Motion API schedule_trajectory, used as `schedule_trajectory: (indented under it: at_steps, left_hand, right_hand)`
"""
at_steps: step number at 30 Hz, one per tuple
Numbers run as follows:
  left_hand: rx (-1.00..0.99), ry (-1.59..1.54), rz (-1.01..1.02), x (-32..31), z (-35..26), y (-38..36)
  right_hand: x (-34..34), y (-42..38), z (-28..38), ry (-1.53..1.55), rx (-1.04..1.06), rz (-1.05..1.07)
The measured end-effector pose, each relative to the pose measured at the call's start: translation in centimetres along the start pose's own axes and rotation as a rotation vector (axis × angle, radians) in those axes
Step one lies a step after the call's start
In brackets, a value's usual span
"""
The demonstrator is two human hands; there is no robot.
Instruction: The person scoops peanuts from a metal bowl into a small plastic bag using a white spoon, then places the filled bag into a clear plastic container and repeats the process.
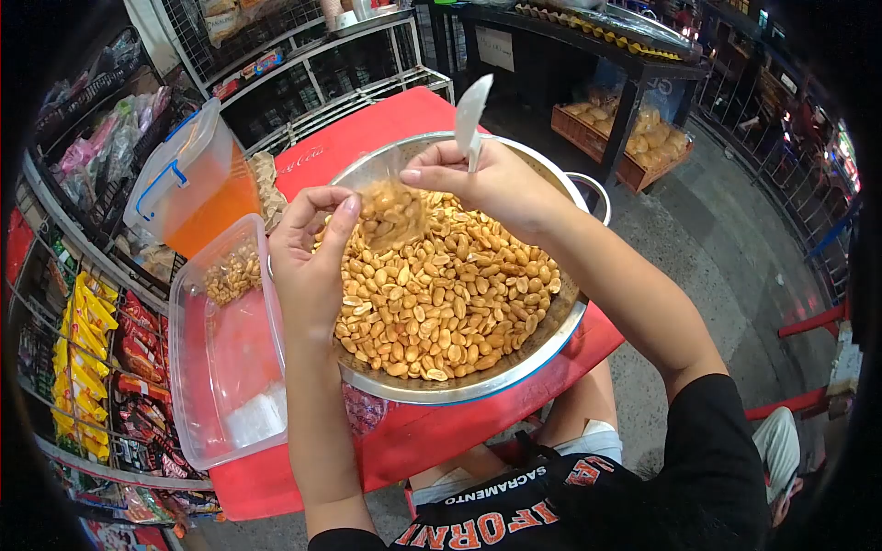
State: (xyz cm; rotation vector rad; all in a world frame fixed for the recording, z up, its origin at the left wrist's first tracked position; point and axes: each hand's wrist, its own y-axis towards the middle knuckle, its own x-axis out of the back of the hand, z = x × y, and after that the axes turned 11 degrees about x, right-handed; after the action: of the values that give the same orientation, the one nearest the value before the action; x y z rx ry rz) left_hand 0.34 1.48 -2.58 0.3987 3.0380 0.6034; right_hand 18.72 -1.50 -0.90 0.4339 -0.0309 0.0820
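Note:
A small clear plastic bag (390, 216) partly filled with peanuts is held up over a big metal basin. My left hand (310, 253) pinches the bag's left edge between thumb and fingers. At the bag's upper right, my right hand (501, 188) pinches the other edge. A white plastic spoon (471, 110) also sticks up from my right hand, its bowl end pointing upward. Below both hands, loose shelled peanuts (441, 303) fill much of the metal basin (459, 390). The bag's opening is hard to make out.
The basin stands on a red table (276, 482). To its left are a clear plastic tub (188, 404) with bagged peanuts (232, 275) and a container of orange liquid (211, 207). Snack racks (87, 367) line the left; bread crates (634, 165) stand at the back right.

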Motion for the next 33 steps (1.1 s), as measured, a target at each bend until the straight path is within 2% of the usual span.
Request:
schedule_trajectory:
  at_steps: [6, 8, 12, 15, 17, 19, 23, 24, 27, 29, 31, 33]
  left_hand:
    - [-0.004, -0.016, 0.002, 0.1, 0.0, -0.1]
    - [-0.093, 0.115, -0.038, 0.3, 0.6, 0.1]
    - [-0.095, 0.197, -0.050, 0.5, 0.8, 0.1]
    - [-0.062, 0.146, -0.047, 0.3, 0.5, 0.3]
    - [-0.146, 0.179, -0.023, -0.4, -0.4, 0.1]
    - [-0.100, 0.201, -0.035, -0.2, -0.3, 0.0]
    - [-0.078, 0.293, -0.020, 0.9, -1.2, 0.0]
    - [-0.072, 0.230, 0.036, 1.7, -2.5, -0.2]
    - [-0.113, 0.294, -0.001, 5.1, -5.5, -0.3]
    - [-0.057, 0.498, -0.023, 8.4, -6.8, -0.1]
    - [0.082, 0.626, -0.015, 12.3, -6.7, 0.1]
    - [0.087, 0.740, -0.009, 15.7, -5.4, 0.6]
  right_hand:
    - [-0.6, -0.3, -0.4, -0.066, 0.070, 0.114]
    - [-0.7, -0.2, -0.8, -0.064, 0.058, 0.144]
    - [-0.5, -0.2, -0.7, -0.031, 0.012, 0.120]
    - [-0.4, 0.0, -0.9, -0.097, 0.065, 0.102]
    - [-0.5, -0.1, -0.4, -0.230, 0.101, 0.109]
    - [-0.3, 0.0, -0.3, -0.291, 0.115, 0.128]
    - [-0.7, -0.1, -0.1, -0.059, 0.148, 0.067]
    - [-0.8, -0.2, 0.4, -0.083, 0.139, 0.055]
    - [-1.1, -0.3, 0.5, -0.189, 0.115, -0.055]
    - [-1.1, -0.6, 0.8, -0.288, 0.111, -0.007]
    - [-1.3, -0.4, 0.5, -0.225, 0.084, 0.002]
    - [-1.2, -0.4, 0.3, -0.200, 0.061, 0.025]
